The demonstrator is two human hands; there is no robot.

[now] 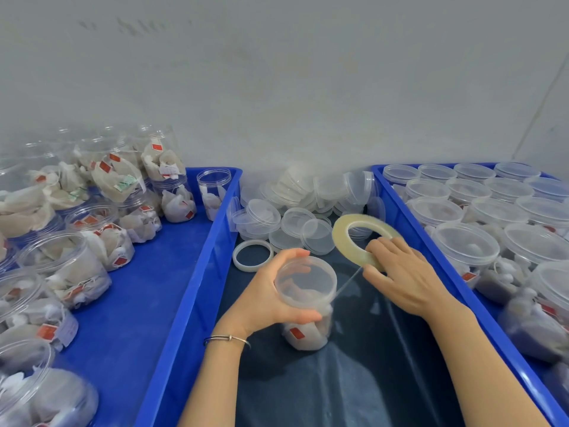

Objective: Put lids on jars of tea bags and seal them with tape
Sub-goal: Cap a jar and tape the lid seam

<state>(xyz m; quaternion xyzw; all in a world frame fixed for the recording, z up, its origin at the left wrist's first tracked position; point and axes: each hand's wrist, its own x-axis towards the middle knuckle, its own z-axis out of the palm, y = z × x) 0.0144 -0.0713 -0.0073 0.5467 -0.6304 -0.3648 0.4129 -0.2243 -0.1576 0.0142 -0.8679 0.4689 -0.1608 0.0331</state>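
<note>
— How far along is the work?

— Midway, I'd judge. In the middle of the frame the left hand (271,298) curls its fingers and thumb round a jar (308,306) of tea bags that already wears its lid (304,280). The right hand (403,272) holds the tape roll (348,238) just to the jar's right, fingers lying over its rim, and a thin strip of tape (348,282) runs from the roll to the jar under the lid.

— So this one is being sealed?

— It looks so: lid on, tape attached, the wrap round the seam not yet done as far as I can see.

— And the rest?

— The blue tray on the right (431,257) holds many jars with lids on; whether they are taped I cannot tell. The blue tray on the left (191,288) holds open jars (70,263) full of tea bags, so plenty remain. Loose lids (295,208) lie heaped at the upper middle, with a second tape ring (253,255) just below them.
</note>
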